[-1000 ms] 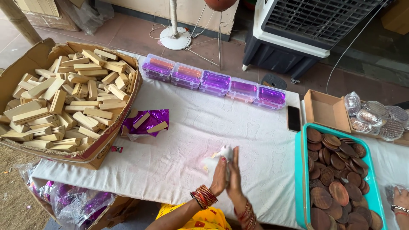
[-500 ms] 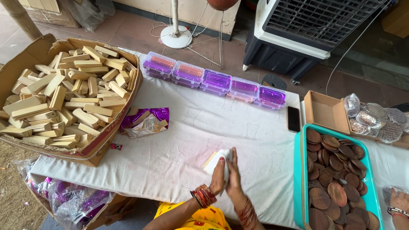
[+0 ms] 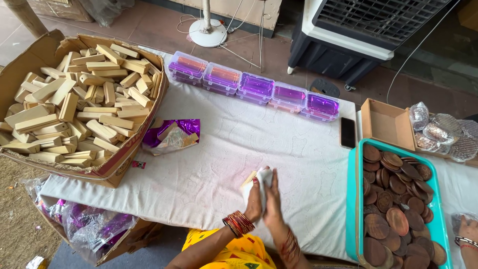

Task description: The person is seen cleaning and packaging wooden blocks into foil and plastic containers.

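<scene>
My left hand (image 3: 254, 201) and my right hand (image 3: 274, 201) are pressed together over the white tablecloth (image 3: 214, 164). Between them they hold a small wooden block (image 3: 249, 178) wrapped in a white cloth or paper (image 3: 263, 175). Only one tan end of the block shows past the wrapping. Red bangles sit on my left wrist (image 3: 238, 222).
A big cardboard box of wooden blocks (image 3: 74, 104) stands left. Purple foil wrappers (image 3: 172, 134) lie beside it. A row of purple-lidded plastic boxes (image 3: 254, 87) lines the far edge. A teal tray of brown discs (image 3: 393, 204), a small carton (image 3: 386, 124), a phone (image 3: 347, 132) and another person's hand (image 3: 465, 234) are right.
My hands stay closed around the wrapped block, shifting it slightly. The view has tilted a little, so everything appears lower and to the right.
</scene>
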